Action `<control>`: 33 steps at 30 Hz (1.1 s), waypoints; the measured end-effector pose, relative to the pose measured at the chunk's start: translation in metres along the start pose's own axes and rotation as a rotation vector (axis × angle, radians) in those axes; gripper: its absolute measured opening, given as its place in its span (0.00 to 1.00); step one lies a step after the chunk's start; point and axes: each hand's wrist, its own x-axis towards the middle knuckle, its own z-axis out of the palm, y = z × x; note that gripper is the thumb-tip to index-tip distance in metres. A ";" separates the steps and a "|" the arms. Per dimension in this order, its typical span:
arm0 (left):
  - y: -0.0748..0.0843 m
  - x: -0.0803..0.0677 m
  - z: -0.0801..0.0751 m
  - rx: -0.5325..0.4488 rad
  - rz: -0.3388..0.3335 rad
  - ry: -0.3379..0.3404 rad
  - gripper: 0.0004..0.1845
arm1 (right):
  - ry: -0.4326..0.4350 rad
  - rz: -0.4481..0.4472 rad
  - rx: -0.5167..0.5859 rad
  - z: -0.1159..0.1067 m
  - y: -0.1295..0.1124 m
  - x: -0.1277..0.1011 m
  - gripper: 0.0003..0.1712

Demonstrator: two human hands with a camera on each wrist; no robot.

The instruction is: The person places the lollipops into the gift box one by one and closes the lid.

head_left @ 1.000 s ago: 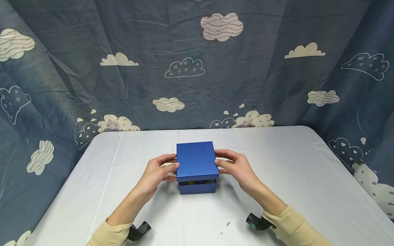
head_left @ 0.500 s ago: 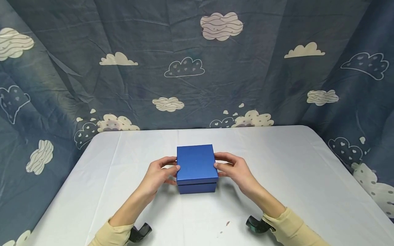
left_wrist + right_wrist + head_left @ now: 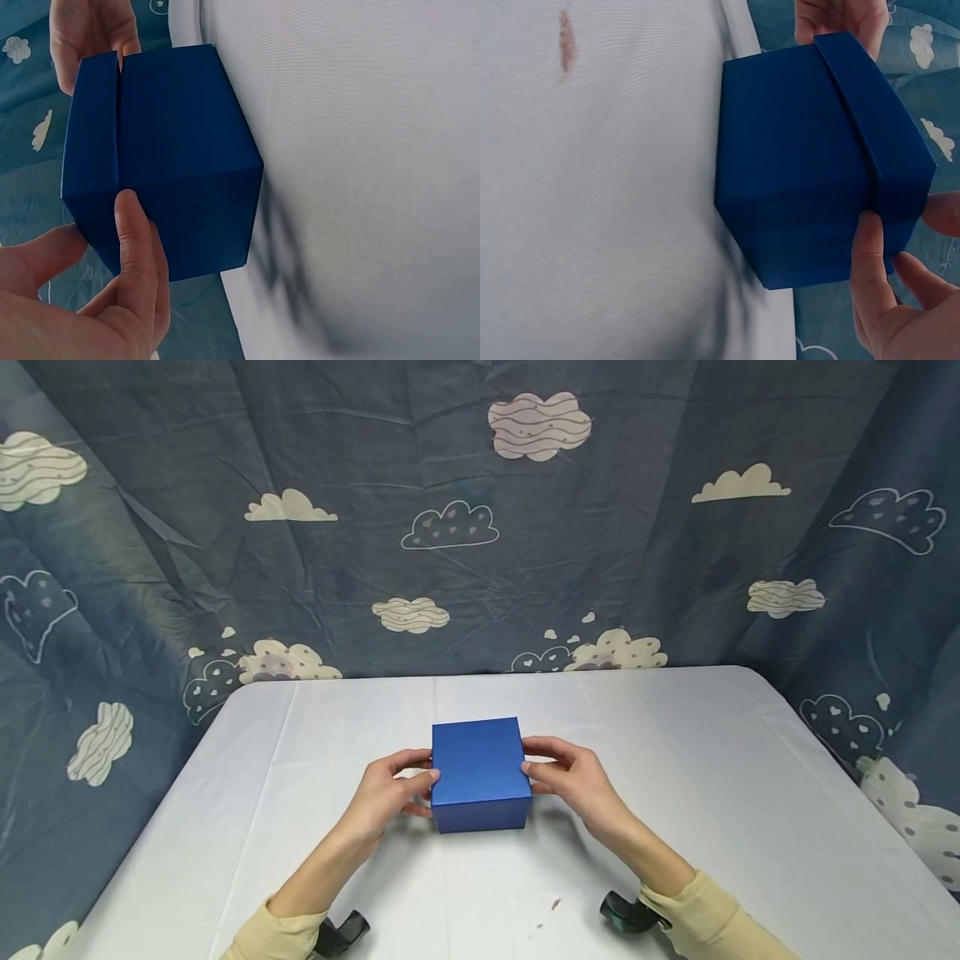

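A blue box (image 3: 482, 817) stands upright on the white table, with its blue lid (image 3: 480, 762) seated over the top. In the left wrist view, the lid (image 3: 91, 127) meets the box body (image 3: 184, 112) along a narrow seam. My left hand (image 3: 384, 793) holds the lid's left side, thumb at the top edge and fingers against the side. On the opposite side, my right hand (image 3: 573, 783) grips the lid (image 3: 892, 127) in the same way, one fingertip touching near the seam. The inside of the box is hidden.
The white-covered table (image 3: 660, 735) extends around the box. A small reddish-brown mark (image 3: 556, 904) lies on the cloth near the front. Behind hangs a dark blue curtain (image 3: 337, 568) with cloud prints.
The lid has come down over the box between both hands. The gap at the front, where something yellow showed inside, has closed. The box body has stayed in place.
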 end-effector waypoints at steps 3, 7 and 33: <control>-0.002 -0.001 0.000 0.004 -0.002 0.005 0.22 | -0.006 -0.005 0.000 0.000 0.002 -0.001 0.26; -0.003 -0.002 0.001 0.010 0.001 0.011 0.23 | -0.008 -0.004 0.006 0.000 0.004 -0.002 0.26; -0.016 0.001 0.004 -0.003 -0.010 0.021 0.22 | -0.008 0.015 -0.002 0.001 0.016 0.001 0.25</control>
